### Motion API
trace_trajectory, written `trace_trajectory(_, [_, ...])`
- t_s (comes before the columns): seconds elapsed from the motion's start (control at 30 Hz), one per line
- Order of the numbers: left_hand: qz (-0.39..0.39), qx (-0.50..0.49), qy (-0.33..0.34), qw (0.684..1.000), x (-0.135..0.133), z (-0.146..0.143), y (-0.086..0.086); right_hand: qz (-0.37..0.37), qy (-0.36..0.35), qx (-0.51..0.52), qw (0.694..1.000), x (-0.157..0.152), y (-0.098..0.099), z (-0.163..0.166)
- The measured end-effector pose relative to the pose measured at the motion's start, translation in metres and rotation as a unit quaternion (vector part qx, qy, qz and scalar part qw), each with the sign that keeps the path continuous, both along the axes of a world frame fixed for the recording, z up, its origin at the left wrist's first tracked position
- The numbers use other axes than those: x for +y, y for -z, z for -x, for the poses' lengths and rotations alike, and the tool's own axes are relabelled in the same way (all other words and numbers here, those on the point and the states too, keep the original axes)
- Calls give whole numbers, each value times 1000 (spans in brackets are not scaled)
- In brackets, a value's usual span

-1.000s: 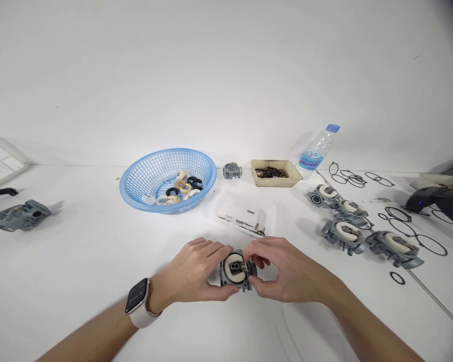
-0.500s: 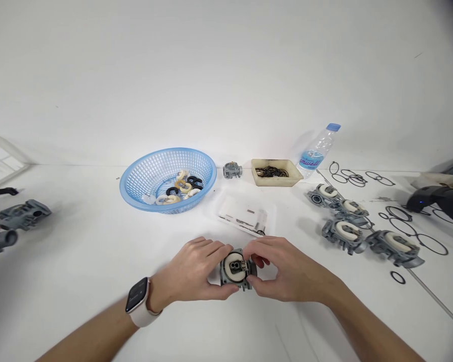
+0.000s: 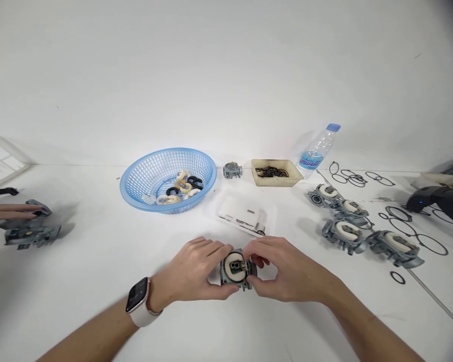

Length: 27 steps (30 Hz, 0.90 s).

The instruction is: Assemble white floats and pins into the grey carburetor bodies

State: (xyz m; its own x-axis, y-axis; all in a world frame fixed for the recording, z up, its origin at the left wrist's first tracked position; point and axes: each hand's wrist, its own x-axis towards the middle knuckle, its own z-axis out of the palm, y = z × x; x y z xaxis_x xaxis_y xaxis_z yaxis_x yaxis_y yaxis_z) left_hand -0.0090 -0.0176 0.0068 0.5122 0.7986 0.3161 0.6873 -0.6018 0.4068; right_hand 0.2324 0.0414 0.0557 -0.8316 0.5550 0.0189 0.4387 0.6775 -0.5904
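Head view: wearer's 2 hands (image 3: 198, 269) grip grey metal part (image 3: 234, 265), white insert (image 3: 229, 271) facing up.

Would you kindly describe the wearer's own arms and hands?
The left hand and right hand are ungloved, and no sleeves show. A watch on the left wrist has a dark rectangular screen, pale pinkish case and off-white band; the right wrist is bare.

Standing on the white surface (image 3: 98, 256), at back: blue basket (image 3: 145, 176), small metal body (image 3: 232, 171), cream tray (image 3: 281, 181), bottle (image 3: 311, 160). Lying nearer: shallow pale tray (image 3: 234, 205); at right, four metal bodies (image 3: 342, 235) and black rings (image 3: 392, 275).
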Motion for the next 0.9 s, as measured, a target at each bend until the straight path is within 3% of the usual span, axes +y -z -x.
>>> trace_trajectory(0.43, [-20, -13, -2, 1000, 0, -3, 0, -29, 19, 20, 999, 3, 3, 1])
trace_trajectory(0.63, [-74, -5, -14, 997, 3, 2, 3, -79, -16, 89, 993, -2, 19, 10])
trace_trajectory(0.77, [-148, -45, -65, 986, 11, 30, -16, -110, -20, 51, 992, -3, 24, 14])
trace_trajectory(0.9, [-189, -114, -194, 956, 9, 74, -45, -169, -23, 9, 985, -5, 19, 15])
